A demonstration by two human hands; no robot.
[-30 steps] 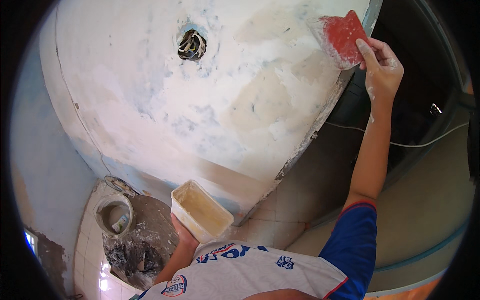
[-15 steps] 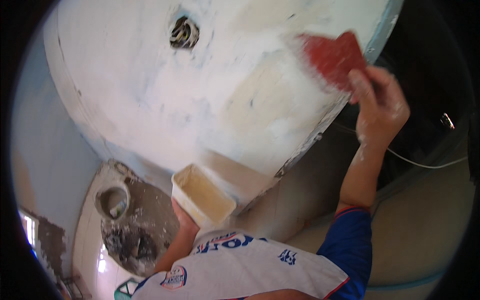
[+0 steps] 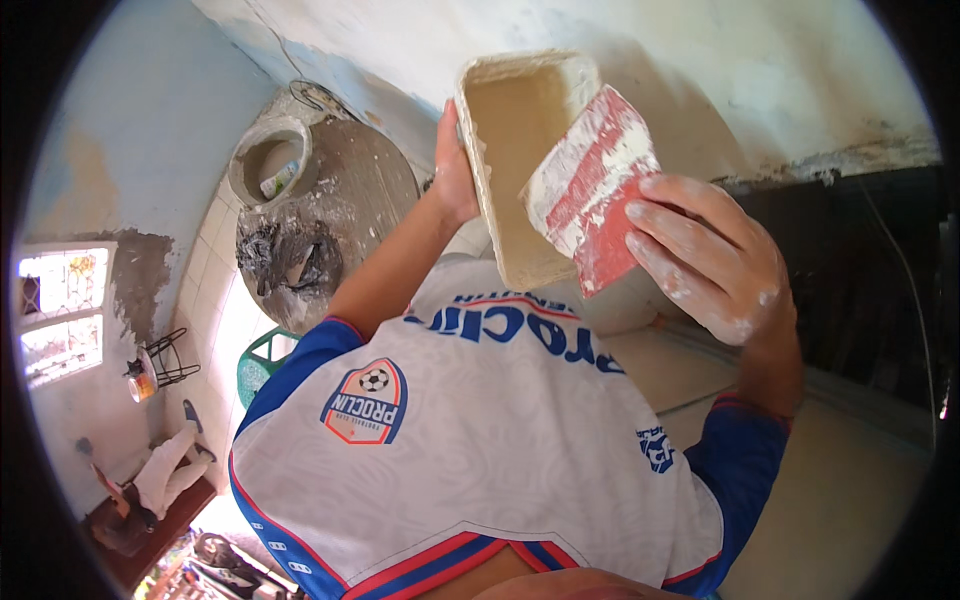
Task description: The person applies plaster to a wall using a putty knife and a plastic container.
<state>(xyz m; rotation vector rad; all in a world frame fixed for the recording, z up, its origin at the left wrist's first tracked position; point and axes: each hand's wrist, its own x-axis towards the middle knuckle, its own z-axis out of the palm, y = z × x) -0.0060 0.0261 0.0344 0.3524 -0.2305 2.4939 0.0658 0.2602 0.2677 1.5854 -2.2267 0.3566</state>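
Observation:
My left hand [image 3: 452, 170] grips the side of an off-white rectangular tub [image 3: 493, 121], which holds a pale beige residue. My right hand [image 3: 712, 255] pinches a red plastic scraper [image 3: 612, 235] smeared with white paste, held over the tub's right part. White paste coats my right fingers. Below both hands is my white and blue shirt [image 3: 470, 420].
A plastered wall [image 3: 760, 70] stands ahead. At left a bucket [image 3: 241, 165] and crumpled dark plastic [image 3: 275, 255] sit on a stained mat [image 3: 370, 200], near a green stool [image 3: 255, 360], metal rack [image 3: 170, 365] and window [image 3: 62, 290]. Another person [image 3: 165, 470] is at lower left.
The view has tipped down toward my body. My right hand has brought the red scraper from the wall's upper right edge to the tub, which my left hand still holds.

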